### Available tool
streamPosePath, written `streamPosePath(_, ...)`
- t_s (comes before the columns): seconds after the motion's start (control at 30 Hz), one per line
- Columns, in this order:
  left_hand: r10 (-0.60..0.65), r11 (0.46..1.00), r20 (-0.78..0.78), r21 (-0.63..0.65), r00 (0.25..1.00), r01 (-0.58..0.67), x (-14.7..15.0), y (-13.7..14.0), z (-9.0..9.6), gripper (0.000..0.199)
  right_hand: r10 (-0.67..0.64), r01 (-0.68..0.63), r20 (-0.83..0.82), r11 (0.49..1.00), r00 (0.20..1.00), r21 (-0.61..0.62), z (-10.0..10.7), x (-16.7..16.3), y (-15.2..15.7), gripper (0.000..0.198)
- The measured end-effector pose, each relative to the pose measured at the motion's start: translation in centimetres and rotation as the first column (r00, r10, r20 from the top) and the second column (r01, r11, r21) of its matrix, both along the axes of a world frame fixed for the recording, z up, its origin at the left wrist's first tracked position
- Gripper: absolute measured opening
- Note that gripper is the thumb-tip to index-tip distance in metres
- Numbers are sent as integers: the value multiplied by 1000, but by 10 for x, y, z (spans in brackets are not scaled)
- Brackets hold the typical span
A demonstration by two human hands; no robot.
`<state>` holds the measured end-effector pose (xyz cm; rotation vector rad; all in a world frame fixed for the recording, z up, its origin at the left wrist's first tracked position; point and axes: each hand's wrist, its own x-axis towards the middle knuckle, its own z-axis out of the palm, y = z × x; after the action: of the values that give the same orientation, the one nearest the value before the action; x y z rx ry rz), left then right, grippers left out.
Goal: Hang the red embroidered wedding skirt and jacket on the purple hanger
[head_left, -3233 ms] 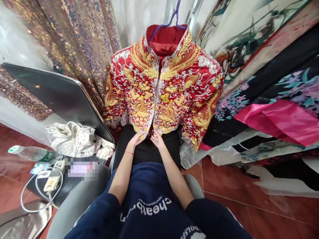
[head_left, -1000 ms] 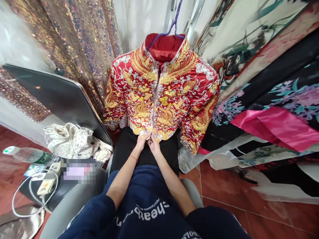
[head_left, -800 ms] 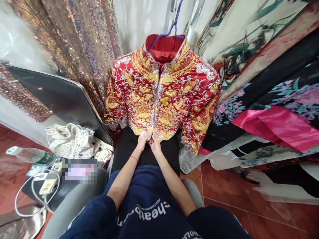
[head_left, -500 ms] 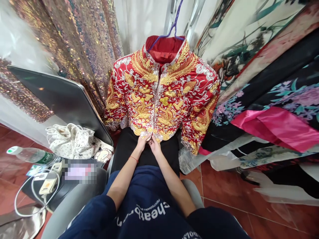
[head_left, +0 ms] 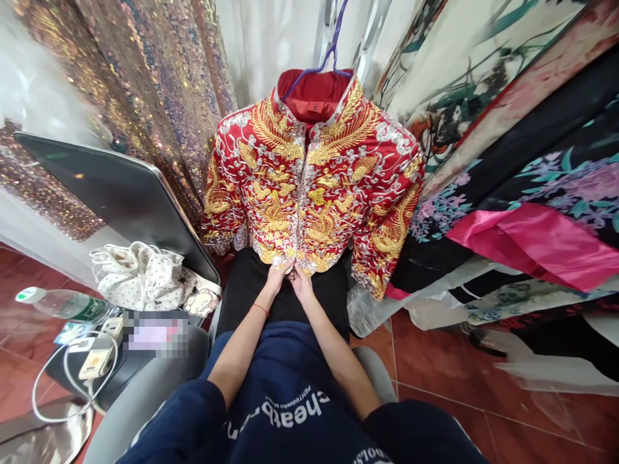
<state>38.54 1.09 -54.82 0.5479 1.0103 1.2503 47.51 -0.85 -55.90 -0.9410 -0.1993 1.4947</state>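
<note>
A red jacket (head_left: 319,183) with gold and silver embroidery hangs in front of me on a purple hanger (head_left: 333,51). Its front edges meet along the middle, and the collar stands apart at the top. My left hand (head_left: 278,275) pinches the bottom hem just left of the front seam. Close beside it, my right hand (head_left: 300,280) grips the hem on the other side of the seam. Both hands nearly touch, and their fingertips are partly hidden against the cloth. Below the hem, black fabric (head_left: 242,283) lies over my lap.
To the left stand a dark chair back (head_left: 111,187), a spotted cloth bag (head_left: 140,274), a plastic bottle (head_left: 62,303) and a power strip (head_left: 99,361) with a white cable. Sequined fabric (head_left: 145,84) hangs behind. Floral garments (head_left: 541,187) and pink satin (head_left: 527,245) crowd the right.
The view has shifted very slightly, so the jacket's collar and hanger appear a little further left. Both hands keep the same hold on the hem.
</note>
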Motion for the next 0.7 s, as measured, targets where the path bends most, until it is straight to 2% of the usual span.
streamPosePath(0.23,-65,998,-27,4,998,65,-1,-3,-9,47,13,-12,15,999,1000,-51,-1,-4,3,32)
streamPosePath(0.47,-21,1000,-43,-16,999,20,-8,-3,-12,51,42,-38,28,991,999,-127,-1,-13,4,37)
streamPosePath(0.7,-30,999,-71,-36,997,28,-12,-4,-11,55,45,-39,25,979,999,-199,2,-11,7,38)
